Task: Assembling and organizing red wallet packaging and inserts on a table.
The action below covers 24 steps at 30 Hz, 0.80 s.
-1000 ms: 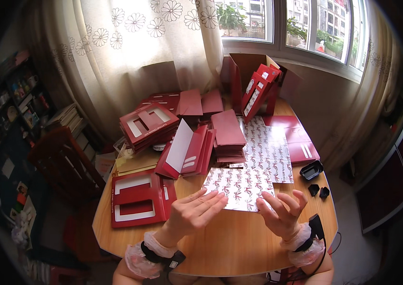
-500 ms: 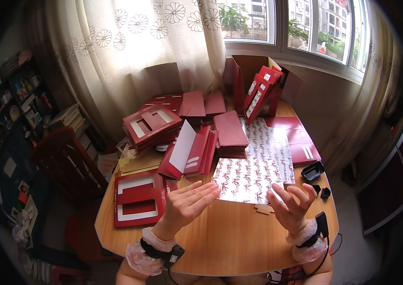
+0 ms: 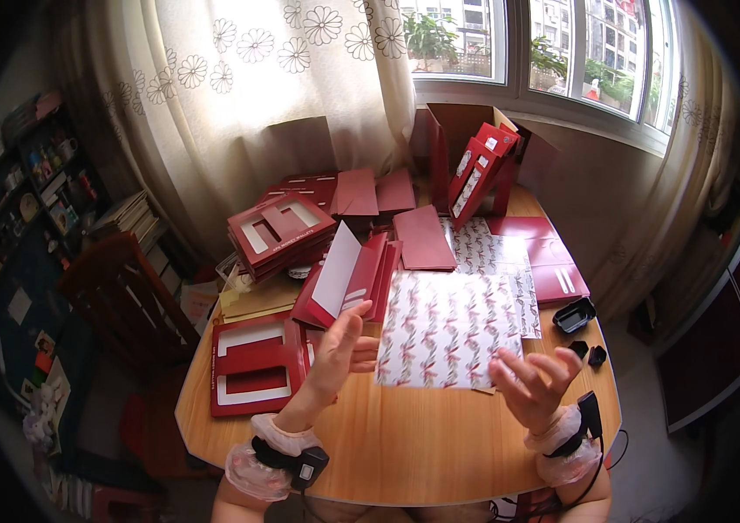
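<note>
A white paper sheet with red and grey floral bands (image 3: 444, 327) is raised above the wooden table in front of me. Its lower right corner is pinched in my right hand (image 3: 534, 383), the other fingers loosely bent. My left hand (image 3: 335, 353) is open just beyond the sheet's left edge, thumb up and fingers stretched towards it; whether the fingertips touch the paper is hard to make out. Behind it on the table lie more patterned sheets (image 3: 522, 277). Left of these stands a folded red card sleeve with a white inside flap (image 3: 335, 275).
Red window-cut card boxes are stacked at the back left (image 3: 281, 231), with another flat one (image 3: 252, 392) near my left forearm. A pile of plain red cards (image 3: 424, 237) sits mid-table. At the right edge are a black case (image 3: 574, 314) and an upright red box (image 3: 479, 170) further back.
The patterned sheet has come up off the table and shifted slightly left and nearer. My left hand has turned thumb-up, away from the sheet's edge; my right fingers have closed on the corner.
</note>
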Each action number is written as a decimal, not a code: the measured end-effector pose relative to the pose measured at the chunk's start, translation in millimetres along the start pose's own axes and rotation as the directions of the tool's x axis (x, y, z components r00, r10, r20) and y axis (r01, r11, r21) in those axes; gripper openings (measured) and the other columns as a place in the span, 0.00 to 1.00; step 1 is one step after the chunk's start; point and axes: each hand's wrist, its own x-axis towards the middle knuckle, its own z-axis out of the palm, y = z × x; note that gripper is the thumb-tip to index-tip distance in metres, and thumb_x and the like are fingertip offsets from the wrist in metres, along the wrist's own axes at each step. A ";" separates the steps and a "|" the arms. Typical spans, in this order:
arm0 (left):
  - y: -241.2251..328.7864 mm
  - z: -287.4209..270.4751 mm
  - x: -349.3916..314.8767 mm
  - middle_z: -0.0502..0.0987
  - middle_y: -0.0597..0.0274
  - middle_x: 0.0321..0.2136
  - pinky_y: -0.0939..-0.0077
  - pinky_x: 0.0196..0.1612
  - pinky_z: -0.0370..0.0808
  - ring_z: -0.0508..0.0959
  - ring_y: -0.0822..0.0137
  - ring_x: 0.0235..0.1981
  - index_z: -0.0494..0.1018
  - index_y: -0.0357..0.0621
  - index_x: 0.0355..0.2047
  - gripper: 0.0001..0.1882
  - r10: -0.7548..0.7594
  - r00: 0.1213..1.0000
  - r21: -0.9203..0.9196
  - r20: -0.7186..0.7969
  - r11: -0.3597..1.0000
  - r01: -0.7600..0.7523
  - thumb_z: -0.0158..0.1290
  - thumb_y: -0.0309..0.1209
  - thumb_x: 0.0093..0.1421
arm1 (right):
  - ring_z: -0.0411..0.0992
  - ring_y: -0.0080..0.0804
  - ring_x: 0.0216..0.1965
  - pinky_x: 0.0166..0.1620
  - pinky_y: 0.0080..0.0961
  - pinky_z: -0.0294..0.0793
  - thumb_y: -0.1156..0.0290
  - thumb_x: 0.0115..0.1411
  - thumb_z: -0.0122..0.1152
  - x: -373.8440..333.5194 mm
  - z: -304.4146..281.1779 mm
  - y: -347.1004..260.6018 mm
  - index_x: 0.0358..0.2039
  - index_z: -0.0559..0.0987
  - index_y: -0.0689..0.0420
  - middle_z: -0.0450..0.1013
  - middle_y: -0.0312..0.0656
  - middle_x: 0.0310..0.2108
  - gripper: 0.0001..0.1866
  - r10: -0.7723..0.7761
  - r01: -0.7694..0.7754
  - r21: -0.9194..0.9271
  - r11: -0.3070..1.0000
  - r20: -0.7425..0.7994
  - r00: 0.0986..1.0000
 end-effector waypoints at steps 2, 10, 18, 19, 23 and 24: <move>-8.5 0.6 3.6 0.73 0.47 0.57 0.76 0.51 0.79 0.80 0.66 0.51 0.42 0.41 0.73 0.44 -0.105 0.982 -0.291 0.157 0.945 0.147 0.57 0.40 0.69 | 0.66 0.25 0.49 0.60 0.40 0.60 0.63 0.60 0.69 0.0 -1.4 -5.3 0.43 0.82 0.40 0.79 0.22 0.48 0.10 -0.086 0.085 0.030 0.996 0.052 0.995; -8.1 18.2 1.8 0.64 0.55 0.65 0.71 0.66 0.66 0.68 0.66 0.64 0.57 0.40 0.69 0.41 0.145 0.978 0.008 0.152 0.989 -0.148 0.61 0.15 0.57 | 0.68 0.38 0.53 0.58 0.41 0.66 0.58 0.54 0.75 12.2 17.5 7.0 0.53 0.83 0.52 0.76 0.40 0.47 0.26 0.375 -0.474 0.504 0.722 0.291 0.880; -3.5 30.9 -8.8 0.66 0.59 0.65 0.72 0.65 0.67 0.69 0.69 0.63 0.60 0.42 0.69 0.39 0.181 0.955 0.158 0.237 0.962 -0.221 0.63 0.18 0.59 | 0.72 0.32 0.59 0.64 0.28 0.68 0.86 0.50 0.73 -3.4 30.5 -1.0 0.60 0.75 0.63 0.76 0.44 0.56 0.35 0.309 -0.707 0.707 -0.004 0.673 0.672; -2.2 32.5 -9.6 0.67 0.59 0.65 0.72 0.65 0.68 0.69 0.69 0.63 0.61 0.42 0.68 0.39 0.173 0.955 0.196 0.240 0.955 -0.222 0.63 0.18 0.59 | 0.72 0.32 0.59 0.64 0.28 0.68 0.86 0.50 0.73 -3.3 30.1 -1.7 0.60 0.75 0.63 0.76 0.44 0.56 0.35 0.310 -0.708 0.706 -0.004 0.674 0.671; -1.5 33.8 -12.9 0.68 0.60 0.64 0.75 0.61 0.73 0.72 0.71 0.59 0.64 0.42 0.66 0.37 0.222 0.950 0.280 0.222 0.918 -0.280 0.64 0.18 0.58 | 0.71 0.31 0.59 0.64 0.28 0.68 0.86 0.48 0.74 2.1 25.0 -6.6 0.60 0.75 0.63 0.75 0.46 0.57 0.36 0.361 -0.713 0.700 -0.040 0.676 0.643; -2.1 34.8 -14.1 0.70 0.59 0.62 0.76 0.58 0.75 0.74 0.72 0.57 0.67 0.42 0.65 0.35 0.199 0.960 0.236 0.199 0.941 -0.243 0.64 0.18 0.57 | 0.71 0.31 0.60 0.64 0.28 0.68 0.86 0.47 0.74 3.4 23.7 -7.6 0.60 0.75 0.62 0.75 0.46 0.58 0.37 0.375 -0.713 0.701 0.003 0.660 0.651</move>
